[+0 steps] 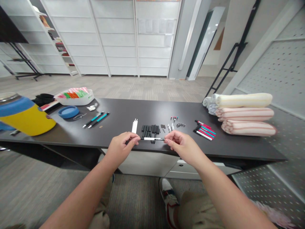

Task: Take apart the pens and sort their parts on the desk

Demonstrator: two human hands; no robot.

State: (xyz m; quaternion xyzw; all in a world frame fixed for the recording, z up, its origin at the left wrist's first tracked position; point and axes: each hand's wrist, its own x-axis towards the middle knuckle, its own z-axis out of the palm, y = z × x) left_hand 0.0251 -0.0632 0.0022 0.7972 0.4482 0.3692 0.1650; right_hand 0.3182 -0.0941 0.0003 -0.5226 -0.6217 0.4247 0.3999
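Between my two hands a thin pen refill (149, 139), white with dark ends, lies level above the front edge of the dark table. My left hand (124, 144) pinches its left end. At the other end, the fingertips of my right hand (179, 141) close on the dark tip. Just beyond, several black tube-like pen parts (150, 129) lie in rows. White refills (134, 126) are bunched behind my left hand. Small metal springs or clips (181, 125) and clear pieces (171, 127) sit past my right hand, near tiny coloured-end parts (174, 119).
Coloured pen barrels (205, 130) lie to the right, before rolled towels (247, 114). At left are two finished-looking teal pens (98, 120), a blue lid (68, 112), a white basket (78, 99) and a large yellow-blue container (26, 114). The table's front edge (214, 155) runs under my wrists.
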